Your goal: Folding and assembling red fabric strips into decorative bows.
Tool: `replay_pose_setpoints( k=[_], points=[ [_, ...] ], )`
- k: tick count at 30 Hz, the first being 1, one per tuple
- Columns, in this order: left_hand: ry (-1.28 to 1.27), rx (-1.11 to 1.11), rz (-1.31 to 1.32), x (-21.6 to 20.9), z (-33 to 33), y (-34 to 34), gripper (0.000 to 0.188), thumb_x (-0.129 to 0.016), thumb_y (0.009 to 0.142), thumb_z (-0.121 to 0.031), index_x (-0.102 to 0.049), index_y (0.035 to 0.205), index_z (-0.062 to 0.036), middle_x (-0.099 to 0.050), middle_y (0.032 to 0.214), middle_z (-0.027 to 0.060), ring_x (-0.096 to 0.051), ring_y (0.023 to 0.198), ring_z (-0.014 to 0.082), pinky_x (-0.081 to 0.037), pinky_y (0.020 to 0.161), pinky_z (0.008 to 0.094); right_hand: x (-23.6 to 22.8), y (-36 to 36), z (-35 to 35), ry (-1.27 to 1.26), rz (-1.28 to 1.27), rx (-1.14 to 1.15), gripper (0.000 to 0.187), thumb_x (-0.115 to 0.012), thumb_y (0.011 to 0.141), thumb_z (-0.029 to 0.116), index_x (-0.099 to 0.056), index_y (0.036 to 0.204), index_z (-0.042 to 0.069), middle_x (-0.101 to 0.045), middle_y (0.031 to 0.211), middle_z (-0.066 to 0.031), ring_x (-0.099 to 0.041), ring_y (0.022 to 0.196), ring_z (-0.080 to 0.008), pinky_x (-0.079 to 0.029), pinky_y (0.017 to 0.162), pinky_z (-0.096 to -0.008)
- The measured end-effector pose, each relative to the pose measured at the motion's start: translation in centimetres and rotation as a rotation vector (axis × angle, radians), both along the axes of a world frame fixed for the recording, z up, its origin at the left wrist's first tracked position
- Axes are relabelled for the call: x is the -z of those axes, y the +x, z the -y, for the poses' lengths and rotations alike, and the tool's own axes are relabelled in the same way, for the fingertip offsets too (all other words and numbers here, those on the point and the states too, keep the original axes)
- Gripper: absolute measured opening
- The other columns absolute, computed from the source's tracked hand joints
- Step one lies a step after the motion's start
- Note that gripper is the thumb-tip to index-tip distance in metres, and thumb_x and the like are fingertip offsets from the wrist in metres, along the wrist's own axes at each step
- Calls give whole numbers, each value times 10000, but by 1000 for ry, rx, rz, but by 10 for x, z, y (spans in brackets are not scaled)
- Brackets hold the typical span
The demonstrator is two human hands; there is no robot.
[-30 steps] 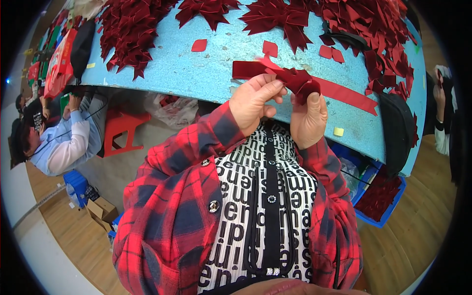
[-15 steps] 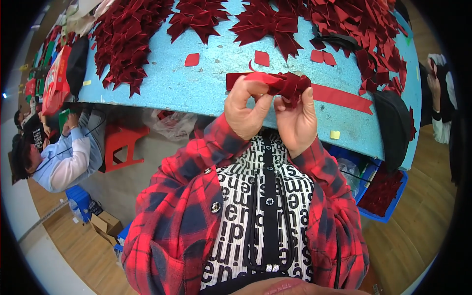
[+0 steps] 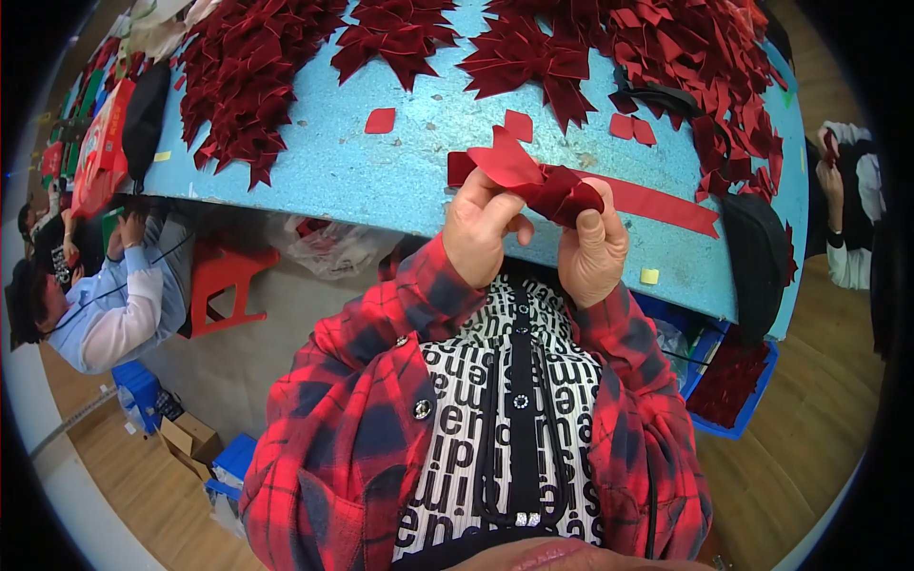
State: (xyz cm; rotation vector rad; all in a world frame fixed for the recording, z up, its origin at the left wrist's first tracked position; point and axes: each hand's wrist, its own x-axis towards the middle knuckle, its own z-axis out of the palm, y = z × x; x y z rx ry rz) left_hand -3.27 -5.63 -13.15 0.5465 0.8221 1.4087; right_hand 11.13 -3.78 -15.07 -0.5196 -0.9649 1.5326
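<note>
Above the front edge of the blue table, both my hands hold a dark red velvet bow (image 3: 557, 197). My left hand (image 3: 481, 228) pinches its left end, where a brighter red ribbon tail (image 3: 507, 160) sticks up. On the right side, my right hand (image 3: 592, 246) has its thumb and fingers closed on the bow's loops. Behind the hands, a flat red ribbon strip (image 3: 657, 206) with a notched end lies on the table. Small red fabric pieces (image 3: 380, 121) lie farther back.
Heaps of dark red bows (image 3: 243, 86) cover the far part of the blue table (image 3: 324, 176). Red ribbon pieces (image 3: 666, 48) pile up at the right. A black pouch (image 3: 757, 257) hangs over the right edge. A red stool (image 3: 228, 281) and a seated person (image 3: 114, 295) are at the left.
The bow has turned and moved slightly nearer, and its ribbon tail now stands up. My right hand has shifted a little right and nearer, its fingers more closed around the loops.
</note>
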Motion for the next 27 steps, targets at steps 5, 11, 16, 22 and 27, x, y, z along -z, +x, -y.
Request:
replay_pose_setpoints(
  k=[5, 11, 16, 22, 27],
  points=[
    [10, -22, -123, 17, 27, -14, 259, -505, 933, -50, -540, 1190, -64, -610, 1123, 47, -574, 793, 127, -445, 576, 263, 26, -13, 25, 110, 100, 70, 306, -583, 953, 199, -579, 1178, -8, -584, 1127, -47, -543, 1041, -150, -415, 933, -324],
    [39, -67, -77, 46, 84, -37, 194, -546, 927, -48, -567, 1120, -43, -640, 1006, 37, -573, 751, 96, -449, 557, 230, 48, -43, 86, 35, 47, 58, 292, -574, 959, 212, -589, 1174, 14, -606, 1125, -36, -563, 1021, -153, -427, 909, -328],
    [20, -118, 228, 76, 120, -42, 189, -547, 933, -53, -574, 1120, -49, -642, 1004, 41, -582, 775, 107, -450, 559, 236, 78, -60, 123, -211, -110, 23, 276, -564, 965, 234, -601, 1158, 41, -632, 1118, -42, -583, 988, -163, -446, 876, -336],
    [-29, -18, 289, 103, 131, -55, 199, -538, 928, -44, -579, 1122, -57, -639, 994, 42, -587, 791, 118, -457, 583, 253, 90, -65, 134, -141, 2, 22, 308, -570, 963, 260, -601, 1173, 37, -639, 1072, -32, -553, 912, -126, -424, 783, -290],
    [-111, 87, 392, 118, 129, -59, 192, -532, 924, -61, -568, 1112, -67, -634, 989, 49, -596, 792, 143, -468, 592, 279, 107, -63, 135, -228, -34, -3, 266, -550, 969, 252, -620, 1139, 59, -650, 1125, -68, -600, 1023, -195, -466, 879, -359]
  ],
)
